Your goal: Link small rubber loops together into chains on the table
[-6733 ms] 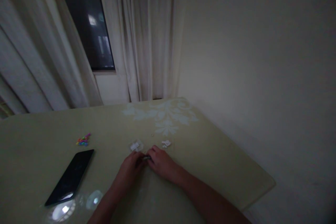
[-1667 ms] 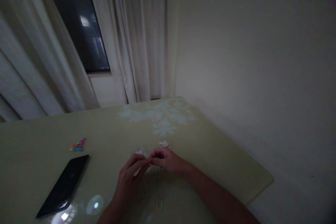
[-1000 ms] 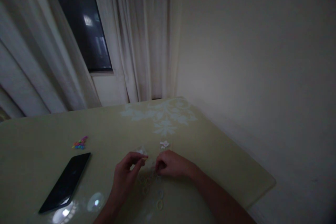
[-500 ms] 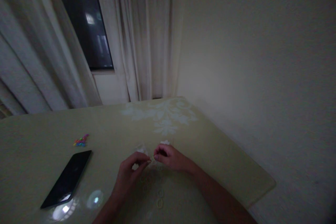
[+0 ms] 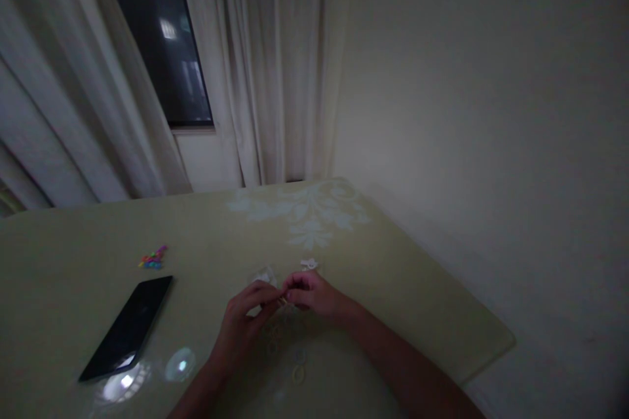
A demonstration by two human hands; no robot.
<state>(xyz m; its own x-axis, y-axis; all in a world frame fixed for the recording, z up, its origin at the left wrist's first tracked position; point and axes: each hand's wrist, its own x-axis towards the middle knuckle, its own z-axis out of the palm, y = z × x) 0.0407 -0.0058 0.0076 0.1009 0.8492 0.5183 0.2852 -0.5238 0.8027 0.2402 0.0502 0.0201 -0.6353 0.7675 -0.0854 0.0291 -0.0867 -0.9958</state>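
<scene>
My left hand [image 5: 248, 308] and my right hand [image 5: 312, 294] meet low in the middle of the view, above the table. Both are closed in a pinch, fingertips touching or nearly so. Between them shows a bit of a small pale ring [image 5: 282, 301], mostly hidden by the fingers. Below the hands, several pale rings [image 5: 298, 375] lie on the tabletop, faint against its colour. Just behind my left hand is a clear plastic bag [image 5: 264, 275]. Beyond my right hand lie small white pieces [image 5: 309, 264], too small to make out.
A black tablet or large phone [image 5: 128, 327] lies flat on the table [image 5: 206, 242] at the left. Behind it sits a little heap of bright coloured pieces [image 5: 153, 257]. A wall [image 5: 466, 111] borders the table's right side; curtains [image 5: 275, 65] hang behind.
My right hand has moved slightly left, closing the small gap to my left hand's fingertips. The view has shifted a little; the things on the table have stayed put.
</scene>
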